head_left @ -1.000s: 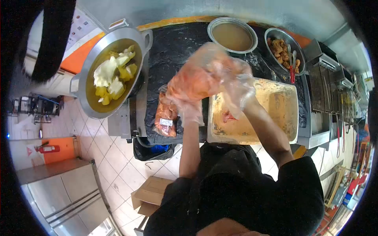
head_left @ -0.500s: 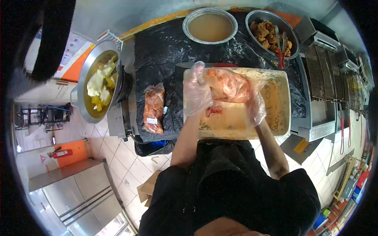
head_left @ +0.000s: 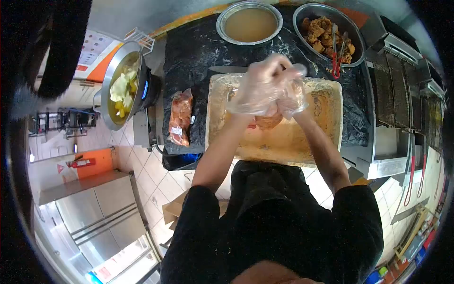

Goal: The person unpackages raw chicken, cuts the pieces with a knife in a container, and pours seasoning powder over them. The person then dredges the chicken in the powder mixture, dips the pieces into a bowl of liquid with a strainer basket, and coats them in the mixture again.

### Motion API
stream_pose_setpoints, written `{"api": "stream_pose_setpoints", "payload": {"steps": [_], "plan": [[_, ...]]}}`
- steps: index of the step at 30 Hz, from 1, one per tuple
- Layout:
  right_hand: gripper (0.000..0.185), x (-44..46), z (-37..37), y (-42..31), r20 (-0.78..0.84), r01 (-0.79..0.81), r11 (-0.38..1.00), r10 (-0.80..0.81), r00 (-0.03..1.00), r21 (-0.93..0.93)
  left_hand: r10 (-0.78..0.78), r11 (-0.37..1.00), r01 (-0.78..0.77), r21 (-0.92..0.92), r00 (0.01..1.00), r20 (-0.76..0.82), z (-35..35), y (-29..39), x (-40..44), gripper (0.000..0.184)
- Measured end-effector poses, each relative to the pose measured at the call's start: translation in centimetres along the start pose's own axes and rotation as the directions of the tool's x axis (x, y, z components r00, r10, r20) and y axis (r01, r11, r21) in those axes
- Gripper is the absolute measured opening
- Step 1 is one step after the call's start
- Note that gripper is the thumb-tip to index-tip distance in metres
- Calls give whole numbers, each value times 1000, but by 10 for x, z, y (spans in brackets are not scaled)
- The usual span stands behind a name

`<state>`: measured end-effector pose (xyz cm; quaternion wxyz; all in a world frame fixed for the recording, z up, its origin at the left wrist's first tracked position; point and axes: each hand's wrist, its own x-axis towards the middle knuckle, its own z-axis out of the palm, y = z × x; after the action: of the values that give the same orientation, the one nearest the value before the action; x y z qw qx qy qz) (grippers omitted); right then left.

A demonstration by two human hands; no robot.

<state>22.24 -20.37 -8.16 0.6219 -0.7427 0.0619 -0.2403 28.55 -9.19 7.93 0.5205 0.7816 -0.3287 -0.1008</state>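
Both hands wear clear plastic gloves over a pale rectangular tub (head_left: 222, 137). My left hand (head_left: 260, 87) and my right hand (head_left: 292, 94) are close together, fingers closed at the top of a clear bag of raw meat (head_left: 268, 121). The bag hangs below them, partly hidden by the hands. A small red piece of meat (head_left: 251, 124) shows beside it in the tub. Left of the tub, a second bag of raw meat (head_left: 181, 116) with a white label lies on the black-covered table (head_left: 198, 52). A knife blade (head_left: 227, 69) shows behind the tub.
A bowl of cloudy liquid (head_left: 250, 26) stands at the back. Right of it, a metal bowl (head_left: 300, 28) holds fried pieces (head_left: 321, 33) and red-handled tongs (head_left: 336, 66). A large pan (head_left: 105, 102) with oil and melting fat is at left; fryer baskets (head_left: 390, 90) are at right.
The held bag has gone from raised and tilted to hanging low over the tub. My hands have come together at its top. The view has shifted, and the table bag now lies farther left.
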Motion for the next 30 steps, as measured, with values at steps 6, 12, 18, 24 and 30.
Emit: {"api": "stream_pose_setpoints", "payload": {"steps": [6, 12, 18, 24, 30], "plan": [[34, 13, 18, -45, 136, -499, 838, 480, 866, 221, -226, 971, 225, -86, 974, 1, -6, -50, -75, 54], [40, 11, 50, -24, 96, -507, 817, 502, 860, 273, -489, 855, 499, -140, 866, 103, 32, -114, -101, 50], [41, 8, 57, -16, 125, -625, 699, 626, 770, 347, -314, 932, 281, -230, 942, -117, 49, -111, -97, 35], [46, 6, 53, 14, 167, -451, 870, 423, 891, 200, -328, 944, 318, -88, 930, -162, 61, -164, -105, 30], [46, -8, -57, 5, 182, -439, 873, 406, 896, 214, -456, 866, 255, -430, 756, -469, 53, -148, -81, 33]]}}
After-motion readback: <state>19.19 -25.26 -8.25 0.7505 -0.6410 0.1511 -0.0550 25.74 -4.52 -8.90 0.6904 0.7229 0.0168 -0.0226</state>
